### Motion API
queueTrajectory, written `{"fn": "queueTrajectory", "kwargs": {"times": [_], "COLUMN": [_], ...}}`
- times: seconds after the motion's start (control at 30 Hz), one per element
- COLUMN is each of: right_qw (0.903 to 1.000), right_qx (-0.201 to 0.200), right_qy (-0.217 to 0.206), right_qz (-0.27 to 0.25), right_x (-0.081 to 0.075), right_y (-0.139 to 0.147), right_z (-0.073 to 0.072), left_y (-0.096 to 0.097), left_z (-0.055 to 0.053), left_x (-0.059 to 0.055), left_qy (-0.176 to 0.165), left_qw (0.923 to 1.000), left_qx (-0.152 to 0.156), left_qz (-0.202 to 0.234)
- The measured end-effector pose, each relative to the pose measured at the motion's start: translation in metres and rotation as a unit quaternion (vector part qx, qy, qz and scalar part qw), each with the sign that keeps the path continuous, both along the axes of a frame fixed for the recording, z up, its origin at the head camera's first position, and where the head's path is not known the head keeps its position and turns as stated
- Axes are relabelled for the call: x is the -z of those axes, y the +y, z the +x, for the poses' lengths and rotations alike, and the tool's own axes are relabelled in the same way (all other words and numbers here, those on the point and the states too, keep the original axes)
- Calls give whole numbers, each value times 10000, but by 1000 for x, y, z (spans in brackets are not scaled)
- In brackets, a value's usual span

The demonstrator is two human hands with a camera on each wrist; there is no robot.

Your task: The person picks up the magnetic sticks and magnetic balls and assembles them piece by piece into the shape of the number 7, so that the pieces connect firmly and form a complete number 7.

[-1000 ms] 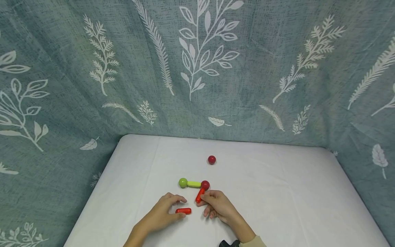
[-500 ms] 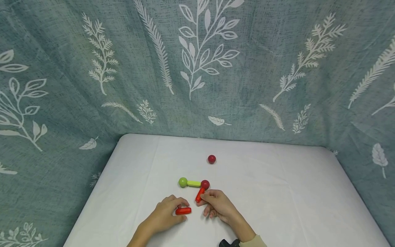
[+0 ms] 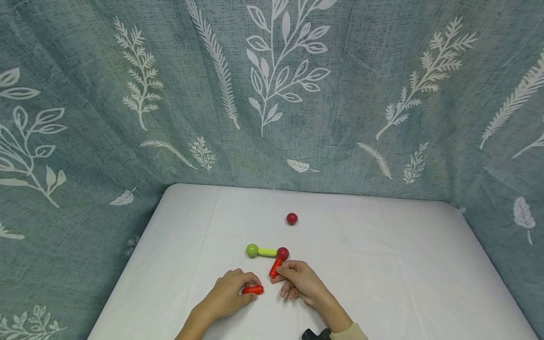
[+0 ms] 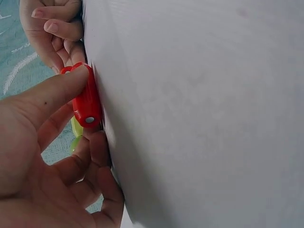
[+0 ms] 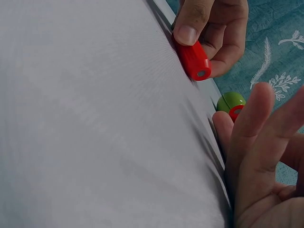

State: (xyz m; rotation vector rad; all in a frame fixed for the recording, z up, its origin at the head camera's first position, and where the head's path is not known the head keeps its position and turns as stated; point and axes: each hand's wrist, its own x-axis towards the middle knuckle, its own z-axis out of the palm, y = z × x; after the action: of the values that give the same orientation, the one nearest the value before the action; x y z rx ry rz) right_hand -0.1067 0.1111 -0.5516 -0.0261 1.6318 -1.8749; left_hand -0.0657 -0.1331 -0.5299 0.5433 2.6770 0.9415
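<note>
My left hand (image 3: 227, 293) pinches a short red rod (image 3: 253, 290) lying near the front of the table; in the left wrist view the thumb presses on this rod (image 4: 88, 102), whose end has a silvery disc. Just to the right, my right hand (image 3: 302, 282) holds a second red rod (image 3: 275, 268) between thumb and finger. That rod's far end meets a dark red ball (image 3: 282, 253). A lime rod (image 3: 267, 252) runs left from this ball to a green ball (image 3: 252, 250). In the right wrist view the second rod is mostly hidden behind the fingers.
Farther back on the white-covered table (image 3: 361, 245) sits a separate dark red ball (image 3: 292, 218). A leaf-patterned curtain (image 3: 340, 118) hangs behind and along both sides. Beside the right wrist is a black object (image 3: 315, 335), partly cut off.
My left index finger has reached over the near red rod and the thumb has come in against it, after shifting briefly away. My right hand and its rod stay in place.
</note>
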Motion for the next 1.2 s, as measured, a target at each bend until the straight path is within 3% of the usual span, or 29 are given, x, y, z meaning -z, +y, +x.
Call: {"fn": "queueTrajectory", "kwargs": {"times": [0.2,0.4,0.6,0.9,1.2], "right_qw": [10000,10000,10000,10000,9999], "right_qx": [-14,-10,7,-6,24], "right_qy": [21,43,23,-16,-59], "right_qz": [-3,10,22,-9,-109], "right_x": [1,2,0,2,2], "right_y": [1,1,1,1,1], "right_z": [0,-1,-1,-1,-1], "left_y": [-1,3,8,11,16], "left_z": [0,-3,-3,-7,-12], "left_x": [0,-2,-2,4,8], "left_qy": [-24,-457,-760,-1562,-1769], "left_qw": [9999,9954,9900,9710,9628], "left_qx": [-6,-110,-245,-530,-543], "left_qz": [143,832,1160,1731,1969]}}
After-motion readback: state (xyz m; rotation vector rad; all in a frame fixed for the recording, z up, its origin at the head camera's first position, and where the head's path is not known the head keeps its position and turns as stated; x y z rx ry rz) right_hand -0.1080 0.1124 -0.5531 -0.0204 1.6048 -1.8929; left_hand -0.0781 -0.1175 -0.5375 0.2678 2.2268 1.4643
